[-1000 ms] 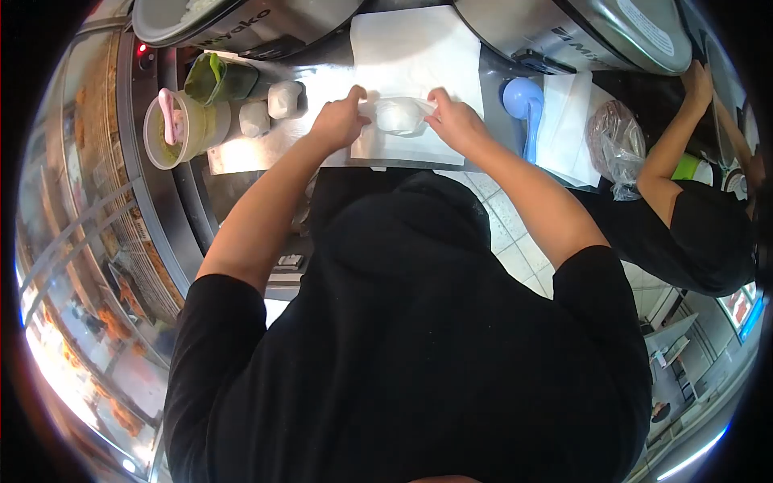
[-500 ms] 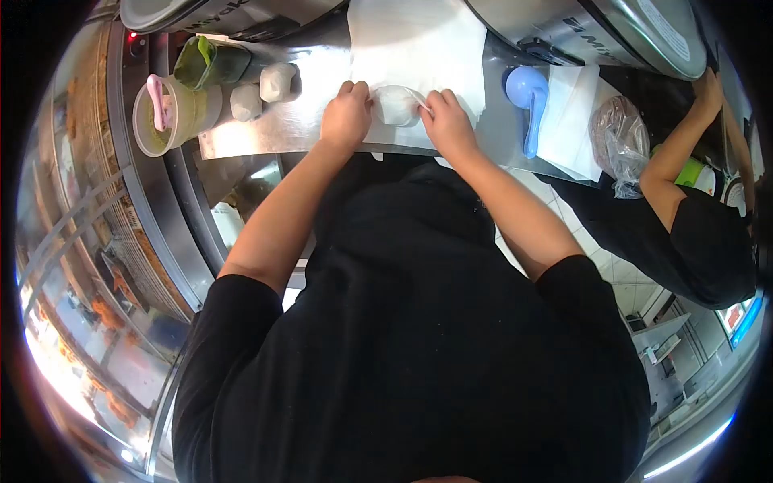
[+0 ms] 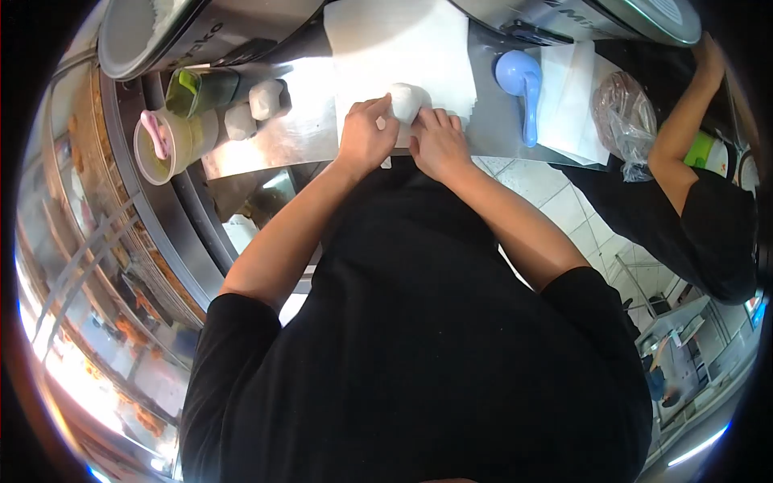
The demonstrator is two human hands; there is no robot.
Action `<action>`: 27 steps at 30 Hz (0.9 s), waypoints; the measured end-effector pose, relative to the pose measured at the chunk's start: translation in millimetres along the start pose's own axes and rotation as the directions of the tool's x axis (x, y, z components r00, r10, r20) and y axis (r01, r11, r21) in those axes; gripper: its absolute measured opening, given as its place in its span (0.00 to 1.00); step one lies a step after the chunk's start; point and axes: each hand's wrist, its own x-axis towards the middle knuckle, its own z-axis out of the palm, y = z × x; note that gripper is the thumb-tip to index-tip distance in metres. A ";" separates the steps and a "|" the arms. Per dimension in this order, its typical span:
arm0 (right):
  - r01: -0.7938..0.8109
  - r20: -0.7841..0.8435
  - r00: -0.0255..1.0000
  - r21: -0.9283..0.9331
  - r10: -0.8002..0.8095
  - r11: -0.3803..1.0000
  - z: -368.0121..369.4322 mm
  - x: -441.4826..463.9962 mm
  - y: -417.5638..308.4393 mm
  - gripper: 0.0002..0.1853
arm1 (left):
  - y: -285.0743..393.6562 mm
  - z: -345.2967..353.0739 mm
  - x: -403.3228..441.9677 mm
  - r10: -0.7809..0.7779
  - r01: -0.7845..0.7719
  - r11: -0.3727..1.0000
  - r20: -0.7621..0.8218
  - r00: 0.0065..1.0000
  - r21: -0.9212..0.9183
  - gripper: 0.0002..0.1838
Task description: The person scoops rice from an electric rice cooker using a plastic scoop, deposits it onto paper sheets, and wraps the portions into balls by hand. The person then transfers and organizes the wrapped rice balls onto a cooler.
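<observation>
A rounded white paper-wrapped bundle (image 3: 407, 102) lies on a stack of white paper sheets (image 3: 398, 40) near the counter's front edge. My left hand (image 3: 369, 137) is at its left side, thumb and index finger pinched against the wrapping. On the right, my right hand (image 3: 440, 143) touches the bundle's lower right with fingers curved and slightly spread. Two more wrapped bundles, one (image 3: 265, 100) behind the other (image 3: 240, 121), sit to the left on the metal counter (image 3: 310, 105).
Left are a tub (image 3: 187, 145) with a pink spoon and a green container (image 3: 211, 90). Right are a blue ladle (image 3: 530, 97), papers (image 3: 566, 105) and a plastic-bagged item (image 3: 624, 121). Large metal cookers (image 3: 241, 28) stand behind. Another person's arm (image 3: 684, 121) is at far right.
The paper's spread ends are now folded in around the bundle. My hands have moved closer together, and my right hand has loosened from its pinch on the paper.
</observation>
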 end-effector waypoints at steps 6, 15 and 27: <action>-0.007 -0.060 0.998 0.023 0.009 1.000 9.5 0.2 3.7 0.23 | 38.2 -5.9 33.8 -0.351 0.287 0.929 0.301 0.887 0.235 0.29; 0.071 -0.279 0.957 0.501 0.084 0.862 -47.6 -6.1 -21.1 0.32 | 16.3 -43.5 31.7 -0.192 0.557 0.169 0.527 0.828 -0.813 0.23; 0.456 -0.395 0.890 0.766 -0.227 0.453 -115.4 29.1 -109.4 0.33 | 64.6 -141.8 -12.4 -0.151 0.271 0.092 0.255 0.955 -0.958 0.24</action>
